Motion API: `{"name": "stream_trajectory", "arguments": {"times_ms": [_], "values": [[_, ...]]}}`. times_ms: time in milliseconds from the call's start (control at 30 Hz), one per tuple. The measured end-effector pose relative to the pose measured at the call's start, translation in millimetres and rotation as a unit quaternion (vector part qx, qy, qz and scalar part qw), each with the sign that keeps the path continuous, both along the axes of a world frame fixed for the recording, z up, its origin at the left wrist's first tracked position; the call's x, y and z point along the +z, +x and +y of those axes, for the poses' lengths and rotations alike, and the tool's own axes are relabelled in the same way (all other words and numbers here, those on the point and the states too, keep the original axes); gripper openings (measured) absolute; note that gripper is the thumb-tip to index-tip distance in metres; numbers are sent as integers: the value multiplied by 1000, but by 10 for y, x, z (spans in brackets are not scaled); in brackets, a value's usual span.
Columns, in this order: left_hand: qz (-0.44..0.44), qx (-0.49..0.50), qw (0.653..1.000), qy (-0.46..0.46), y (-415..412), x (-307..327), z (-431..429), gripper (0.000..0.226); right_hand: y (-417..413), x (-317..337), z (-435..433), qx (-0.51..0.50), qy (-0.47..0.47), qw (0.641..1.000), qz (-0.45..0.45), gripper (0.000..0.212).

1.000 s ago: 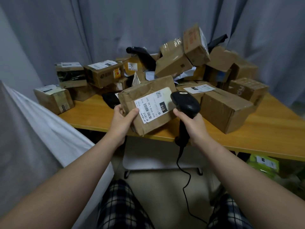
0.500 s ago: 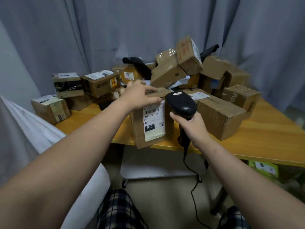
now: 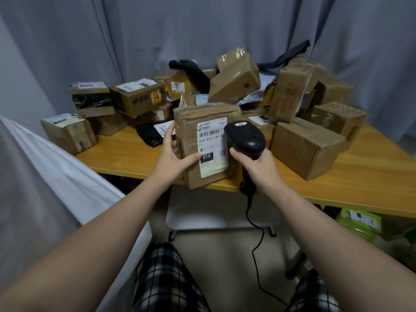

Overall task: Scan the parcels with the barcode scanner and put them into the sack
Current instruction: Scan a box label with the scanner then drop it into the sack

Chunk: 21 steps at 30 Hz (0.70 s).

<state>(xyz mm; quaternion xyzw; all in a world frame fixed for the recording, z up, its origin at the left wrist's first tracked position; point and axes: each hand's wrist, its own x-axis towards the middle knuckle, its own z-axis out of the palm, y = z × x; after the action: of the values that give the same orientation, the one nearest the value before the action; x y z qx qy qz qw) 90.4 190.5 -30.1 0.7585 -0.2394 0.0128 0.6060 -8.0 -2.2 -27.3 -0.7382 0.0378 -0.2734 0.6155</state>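
Observation:
A brown cardboard parcel (image 3: 191, 131) stands upright at the front edge of the wooden table (image 3: 360, 176), its white barcode label facing me. My left hand (image 3: 173, 156) grips its left side, thumb on the label. My right hand (image 3: 256, 167) holds a black corded barcode scanner (image 3: 245, 137) right beside the label, its head covering the label's right edge. The white sack (image 3: 56, 176) hangs at my left, below the table edge.
Several more cardboard parcels are piled across the table, one large box (image 3: 308, 147) just right of the scanner. A black plastic mailer (image 3: 148, 136) lies behind my left hand. The scanner's cable (image 3: 254, 244) hangs to the floor. Grey curtains close the back.
My left hand moved from the parcel's top to its left side, holding it upright with the label towards me. The scanner stayed beside the label. The box pile at the back right shifted.

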Motion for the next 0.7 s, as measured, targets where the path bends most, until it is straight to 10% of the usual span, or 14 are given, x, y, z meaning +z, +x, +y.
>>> {"name": "stream_trajectory", "arguments": {"times_ms": [700], "values": [[66,8,998,-4,98,96,-249,89,-419,-122,183,-36,-50,997,-35,13]]}}
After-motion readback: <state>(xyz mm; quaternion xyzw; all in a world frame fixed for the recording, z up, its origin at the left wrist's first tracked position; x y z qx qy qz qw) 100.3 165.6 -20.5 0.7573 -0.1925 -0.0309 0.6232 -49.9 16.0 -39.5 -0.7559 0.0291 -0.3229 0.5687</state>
